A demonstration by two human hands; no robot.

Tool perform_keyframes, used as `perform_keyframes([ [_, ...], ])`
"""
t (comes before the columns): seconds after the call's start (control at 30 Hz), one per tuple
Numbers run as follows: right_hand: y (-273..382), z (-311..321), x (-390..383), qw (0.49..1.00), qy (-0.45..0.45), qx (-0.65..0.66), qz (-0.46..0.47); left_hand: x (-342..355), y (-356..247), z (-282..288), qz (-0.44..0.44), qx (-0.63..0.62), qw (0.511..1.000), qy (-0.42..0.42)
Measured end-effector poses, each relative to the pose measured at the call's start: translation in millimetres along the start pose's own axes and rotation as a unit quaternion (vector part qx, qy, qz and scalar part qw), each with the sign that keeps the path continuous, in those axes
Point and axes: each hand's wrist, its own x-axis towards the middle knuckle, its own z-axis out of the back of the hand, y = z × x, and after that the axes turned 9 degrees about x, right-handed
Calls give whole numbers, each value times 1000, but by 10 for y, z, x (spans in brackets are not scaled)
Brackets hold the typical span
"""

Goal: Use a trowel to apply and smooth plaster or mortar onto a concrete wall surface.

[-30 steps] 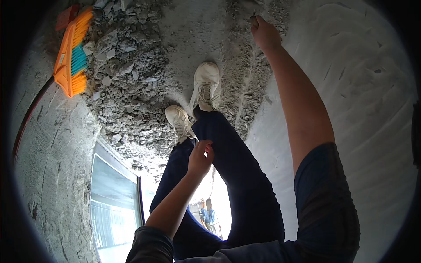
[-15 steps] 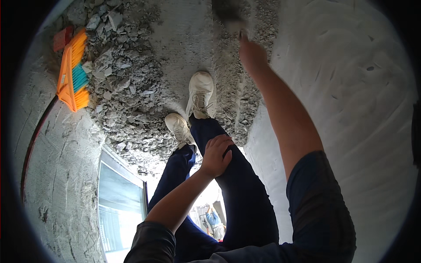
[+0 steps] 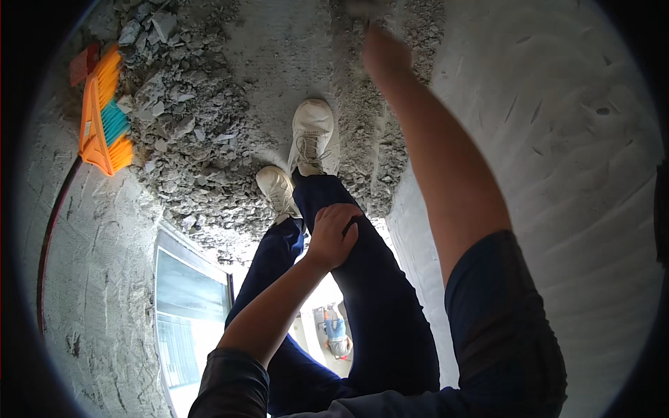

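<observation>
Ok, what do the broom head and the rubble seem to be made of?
Broom head: probably plastic, with a smooth orange body and synthetic-looking orange and teal bristles. Rubble: likely broken concrete or mortar, matt grey, with jagged chunks.

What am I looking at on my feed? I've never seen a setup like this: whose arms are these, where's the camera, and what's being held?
There is no machine: these are a person's own bare hands, seen from a fisheye camera worn on the head and looking down, so straight edges bend. The left hand rests on the right leg and holds nothing visible. The right hand reaches forward, seemingly gripping a tool, too blurred and cut off to identify. Grey rubble covers much of the floor around the pale shoes. An orange and teal broom stands at the left. Another person shows between the legs.
</observation>
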Motion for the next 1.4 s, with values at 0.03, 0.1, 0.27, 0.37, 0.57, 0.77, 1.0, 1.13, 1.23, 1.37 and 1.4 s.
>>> perform_keyframes([
  [0.03, 20, -89, -293, 996, 77, 1, -48, -16, 30, 45, 4, 11, 1000, -2],
  [0.1, -97, -268, -967, 979, 174, -6, -111, -46, 62, 35, 4, 15, 1000, -3],
  [0.27, -337, -44, -1328, 976, 200, -7, -91, -109, 13, -16, 15, 26, 999, -12],
  [0.37, -82, 292, -340, 998, 38, 44, -35, 6, 18, -4, 17, 21, 1000, -12],
  [0.57, -252, -114, 334, 998, -56, -37, -16, 154, -84, -86, 3, 7, 1000, 10],
  [0.77, -274, -33, -862, 980, 182, -12, -78, 47, 18, -6, 15, 14, 1000, -17],
  [1.0, 3, 303, 525, 1000, 19, 7, -22, 137, -43, -104, 17, 5, 1000, -11],
  [1.13, -142, -173, 65, 998, 35, -10, -58, 129, -24, -167, 0, 26, 1000, -17],
  [1.23, -165, -233, -869, 959, 236, -31, -151, -11, 20, -84, 6, 68, 997, -24],
  [1.37, -428, -130, -1267, 974, 213, -7, -76, -96, -61, -31, 19, 56, 998, -6],
  [1.4, -368, -22, -1095, 983, 162, 17, -81, -148, -42, -24, 19, 44, 999, -10],
])
